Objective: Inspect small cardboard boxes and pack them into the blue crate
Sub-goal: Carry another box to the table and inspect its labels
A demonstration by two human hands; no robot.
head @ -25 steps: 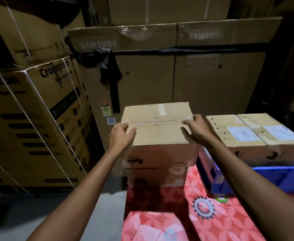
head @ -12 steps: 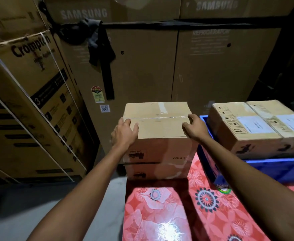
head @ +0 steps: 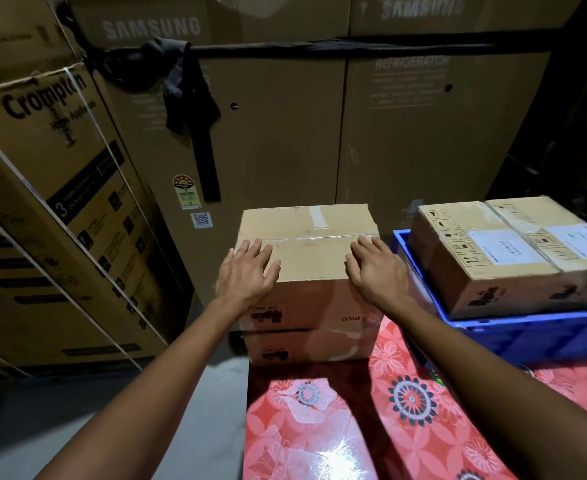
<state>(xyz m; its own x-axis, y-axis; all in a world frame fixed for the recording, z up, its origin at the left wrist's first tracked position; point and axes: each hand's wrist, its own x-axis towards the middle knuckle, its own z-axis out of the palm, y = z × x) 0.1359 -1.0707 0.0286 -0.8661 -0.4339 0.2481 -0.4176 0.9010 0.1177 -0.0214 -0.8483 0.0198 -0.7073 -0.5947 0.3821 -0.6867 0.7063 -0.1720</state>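
A taped brown cardboard box sits on top of a second box at the far left of the red flowered table. My left hand lies flat on the top box's near left corner, fingers straight. My right hand rests flat on its near right corner. To the right, the blue crate holds two labelled cardboard boxes side by side, standing higher than its rim.
Tall Samsung refrigerator cartons stand right behind the table, with a black strap and cloth tied across them. Strapped Crompton cartons lean at the left. Grey floor shows left of the table.
Both hands went from gripping the top box's sides to lying flat on its top. The box has come lower onto the one beneath, and my view has tipped down.
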